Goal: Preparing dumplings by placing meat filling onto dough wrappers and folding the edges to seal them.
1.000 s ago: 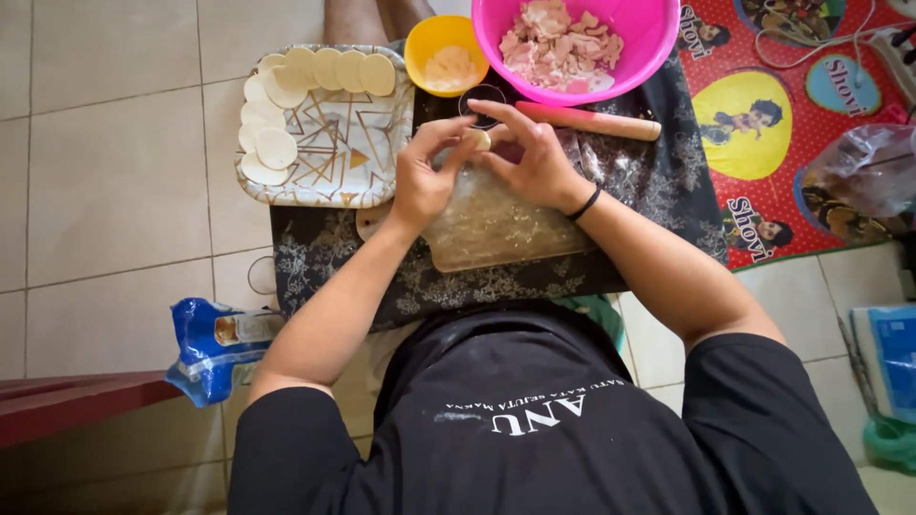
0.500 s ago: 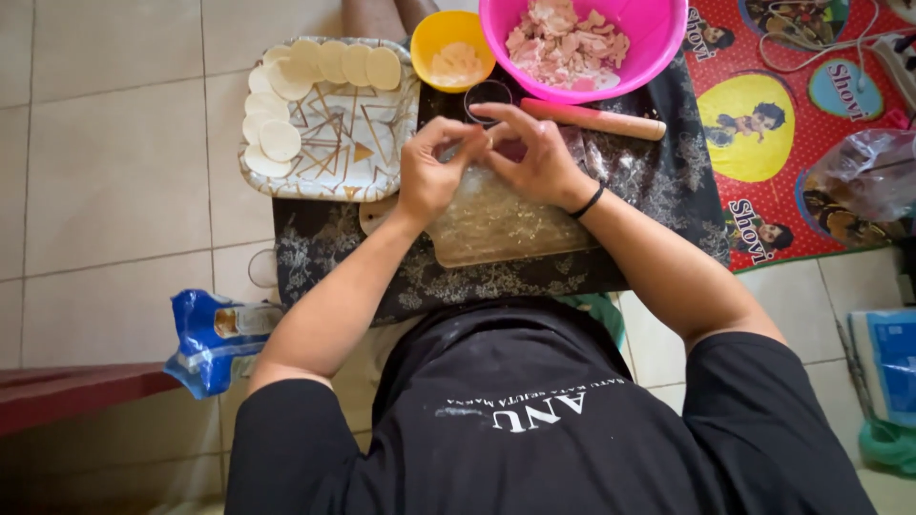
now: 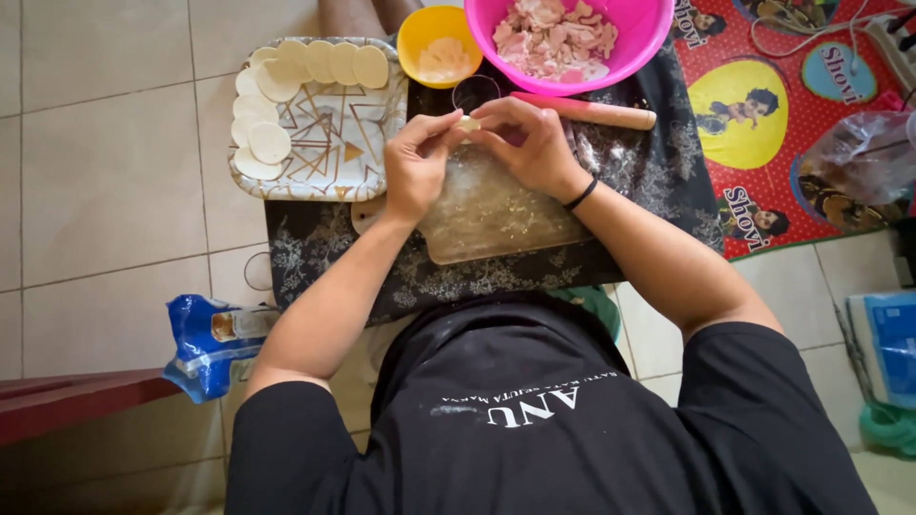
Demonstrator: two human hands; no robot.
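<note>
Both hands meet above a floured cutting board (image 3: pixel 496 215) and pinch a small piece of dough (image 3: pixel 468 123) between the fingertips. My left hand (image 3: pixel 415 162) grips it from the left, my right hand (image 3: pixel 525 143) from the right; a black band circles the right wrist. Just beyond the fingers stands a small dark cup (image 3: pixel 474 92). Further back a pink bowl (image 3: pixel 649 38) holds chopped pale meat, and a yellow bowl (image 3: pixel 420 33) sits beside it. A patterned tray (image 3: pixel 372 162) at the left carries several round dough discs (image 3: pixel 269 143).
A rolling pin (image 3: pixel 601 113) lies right of the hands on a dark patterned cloth (image 3: pixel 658 172). A blue flour bag (image 3: pixel 215 339) rests on the tiled floor at the left. A red cartoon mat (image 3: pixel 792 95) and a plastic bag (image 3: pixel 863 157) lie at the right.
The hands stay together on the dough piece, the fingers shifting slightly as they work it. Nothing else has moved.
</note>
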